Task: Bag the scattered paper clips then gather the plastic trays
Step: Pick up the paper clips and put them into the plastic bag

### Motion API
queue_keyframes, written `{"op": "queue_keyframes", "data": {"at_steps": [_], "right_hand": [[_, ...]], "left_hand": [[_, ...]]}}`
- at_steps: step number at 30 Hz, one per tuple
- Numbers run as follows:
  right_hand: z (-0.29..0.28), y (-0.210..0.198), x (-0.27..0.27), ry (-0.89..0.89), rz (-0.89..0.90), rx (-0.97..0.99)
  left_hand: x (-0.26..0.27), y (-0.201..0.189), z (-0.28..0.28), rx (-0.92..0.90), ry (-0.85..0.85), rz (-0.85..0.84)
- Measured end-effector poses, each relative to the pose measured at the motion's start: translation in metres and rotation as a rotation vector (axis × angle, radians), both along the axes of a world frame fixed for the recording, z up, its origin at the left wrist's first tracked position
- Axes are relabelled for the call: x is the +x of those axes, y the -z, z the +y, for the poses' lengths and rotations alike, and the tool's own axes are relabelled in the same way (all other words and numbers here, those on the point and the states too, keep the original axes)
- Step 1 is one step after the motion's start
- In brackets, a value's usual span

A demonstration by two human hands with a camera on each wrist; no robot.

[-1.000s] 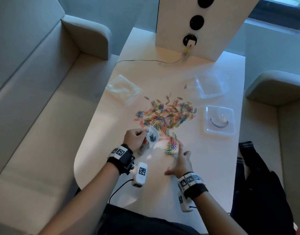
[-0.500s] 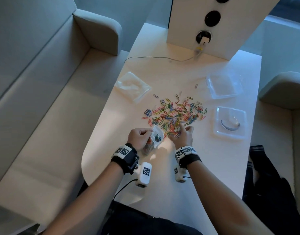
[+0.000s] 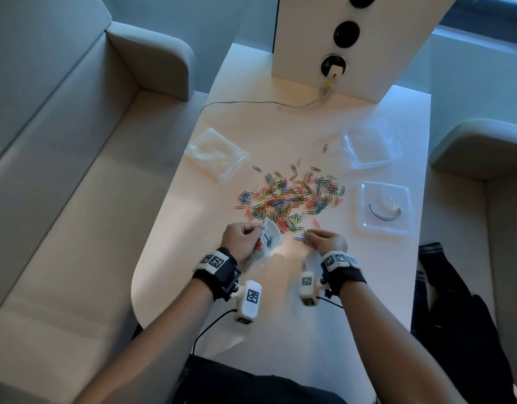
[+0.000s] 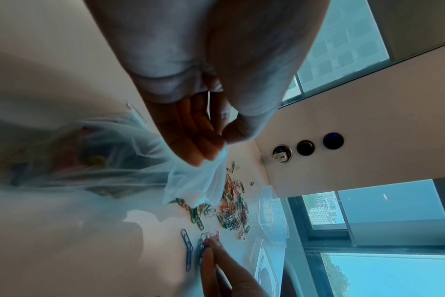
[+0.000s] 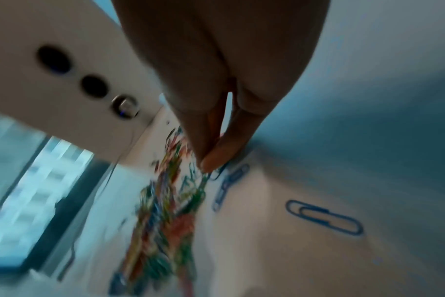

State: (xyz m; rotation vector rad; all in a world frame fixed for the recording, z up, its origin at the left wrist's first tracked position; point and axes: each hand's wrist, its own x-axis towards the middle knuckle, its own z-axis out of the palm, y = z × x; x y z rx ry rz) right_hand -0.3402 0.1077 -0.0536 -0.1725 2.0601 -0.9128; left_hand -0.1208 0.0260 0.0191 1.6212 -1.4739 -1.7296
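Near edge: left hand [image 3: 242,239] pinches the small clear plastic bag [image 3: 270,237] open, some clips inside, while right hand [image 3: 327,242] fingertips [image 5: 211,160] press together on blue clips. Beyond, the multicoloured paper clips [image 3: 292,199] lie scattered mid-table, too many to count. Far right sit two clear square plastic trays [image 3: 371,145], far left one flat clear bag [image 3: 216,154].

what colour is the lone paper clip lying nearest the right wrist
Blue. The lone paper clip shows best in the right wrist view.

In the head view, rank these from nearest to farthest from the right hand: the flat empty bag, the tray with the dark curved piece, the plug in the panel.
From the right hand:
1. Tray with the curved piece, just beyond it, to the right.
2. Flat bag, across the clip pile, far left.
3. Plug, at the table's far end, in the upright panel.
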Motion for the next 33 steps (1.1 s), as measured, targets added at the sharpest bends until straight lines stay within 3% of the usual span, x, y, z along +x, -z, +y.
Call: {"op": "queue_keyframes", "data": {"at_steps": [3,5,7,10,14,17,21,24,27,31,33], "right_hand": [[0.008,-0.021,0.000,0.260,-0.486,-0.307],[0.006,-0.039,0.003,0.251,-0.641,-0.414],[0.002,-0.056,0.007,0.143,-0.676,-0.468],[-0.006,-0.066,0.019,-0.080,-0.556,-0.452],[-0.017,-0.061,0.027,-0.424,-0.192,-0.349],[-0.027,-0.059,0.026,-0.616,-0.026,-0.281],[-0.035,-0.061,0.016,-0.652,0.120,-0.269],[-0.044,-0.069,0.004,-0.711,0.093,-0.307],[-0.063,-0.064,-0.027,-0.626,0.136,-0.308],[-0.093,-0.040,-0.081,-0.598,0.499,-0.084],[-0.105,-0.028,-0.093,-0.677,0.499,0.053]], "left_hand": [[-0.009,0.001,0.002,0.022,-0.005,-0.003],[-0.016,0.000,0.003,0.036,-0.006,0.005],[-0.023,-0.001,0.004,0.038,0.001,0.022],[-0.033,0.001,0.002,0.039,0.016,0.017],[-0.041,-0.001,0.000,0.053,0.049,0.029],[-0.043,-0.004,-0.005,0.057,0.020,0.029],[-0.042,-0.001,-0.013,0.081,0.017,0.033],[-0.041,-0.002,-0.013,0.112,0.014,0.060],[-0.036,0.000,-0.016,0.152,-0.026,0.061],[-0.026,-0.002,-0.023,0.141,0.004,0.037],[-0.022,-0.007,-0.025,0.176,0.001,0.060]]}}
